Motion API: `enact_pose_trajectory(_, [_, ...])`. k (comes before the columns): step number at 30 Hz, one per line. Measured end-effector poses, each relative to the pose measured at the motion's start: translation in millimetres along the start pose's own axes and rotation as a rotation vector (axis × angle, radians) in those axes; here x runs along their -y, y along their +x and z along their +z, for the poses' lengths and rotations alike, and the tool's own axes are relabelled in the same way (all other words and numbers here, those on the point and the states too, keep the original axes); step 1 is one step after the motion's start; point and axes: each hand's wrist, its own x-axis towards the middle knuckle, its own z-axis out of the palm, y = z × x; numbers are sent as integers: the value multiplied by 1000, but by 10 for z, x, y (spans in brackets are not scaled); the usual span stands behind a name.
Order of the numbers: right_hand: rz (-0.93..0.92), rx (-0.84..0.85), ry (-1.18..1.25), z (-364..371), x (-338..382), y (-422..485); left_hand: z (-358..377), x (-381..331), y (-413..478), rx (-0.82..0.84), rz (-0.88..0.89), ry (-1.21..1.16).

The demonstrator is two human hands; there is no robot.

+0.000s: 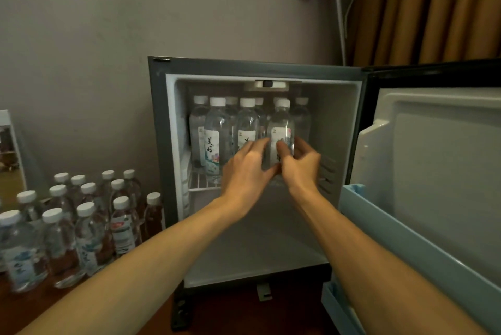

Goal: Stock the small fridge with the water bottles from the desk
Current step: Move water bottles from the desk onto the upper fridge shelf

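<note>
Head view. Both my grips meet on one water bottle at the front right of the wire shelf inside the small fridge. The left grip wraps it from the left. The right grip holds it with the thumb in front and the fingers behind. My hands hide its base, so I cannot tell whether it stands on the wire yet. Shelved bottles stand upright just beside it on the left, and unstocked bottles wait on the table left of the fridge. To seat it well, I would keep it upright, lower it until the wire bears it, nudge it against its neighbour, and release one hand at a time so the row does not topple.
</note>
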Motion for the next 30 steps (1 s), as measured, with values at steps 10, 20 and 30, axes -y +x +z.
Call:
enact_pose_trajectory(10, [-18,90,-53,98,-61,90,-9,-17,121,103,119,213])
enact_pose_trajectory(20, [-79,77,-321,32,-66,91,-9,26,90,124,131,238])
enact_pose_trajectory(30, [-91,-9,-435,94,-32,-252,-358,73,-91,84,124,147])
